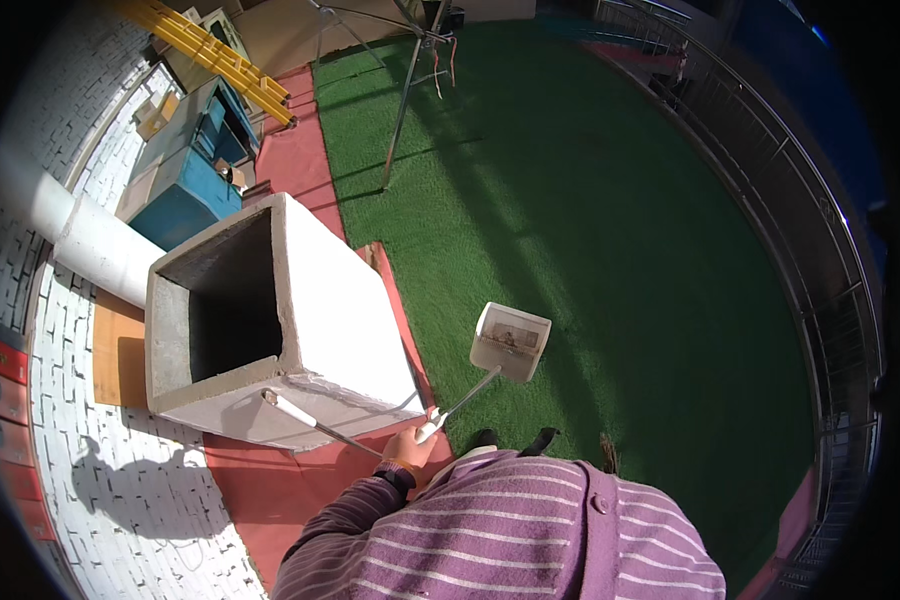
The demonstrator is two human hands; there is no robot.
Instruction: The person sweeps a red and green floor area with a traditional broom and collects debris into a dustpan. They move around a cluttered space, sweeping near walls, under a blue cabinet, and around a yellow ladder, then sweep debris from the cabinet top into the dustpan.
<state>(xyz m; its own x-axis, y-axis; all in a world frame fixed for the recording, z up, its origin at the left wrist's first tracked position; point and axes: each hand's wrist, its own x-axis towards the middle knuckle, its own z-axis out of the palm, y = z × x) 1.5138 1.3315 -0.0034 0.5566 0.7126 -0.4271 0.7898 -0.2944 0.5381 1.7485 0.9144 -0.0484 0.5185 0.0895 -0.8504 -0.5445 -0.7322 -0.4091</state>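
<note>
My left hand [411, 452] grips the white handle [430, 427] of a long-handled dustpan. Its white pan [510, 343] is over the green artificial turf, with some grey-brown debris inside. A second thin metal pole with a white grip [294, 410] slants down from beside the concrete box and runs behind my left hand; whether the hand holds it too, I cannot tell. Brown bristles [608, 453] stick out past the front of my striped purple top [495, 517]. My right hand is out of view.
A square concrete shaft [345, 300] with an open dark top stands at the left on red matting [270, 487]. Behind it are a blue cabinet [187, 195] and a yellow ladder [217, 60]. A metal-legged stand [401, 120] rises ahead; a metal railing [780, 195] curves along the right.
</note>
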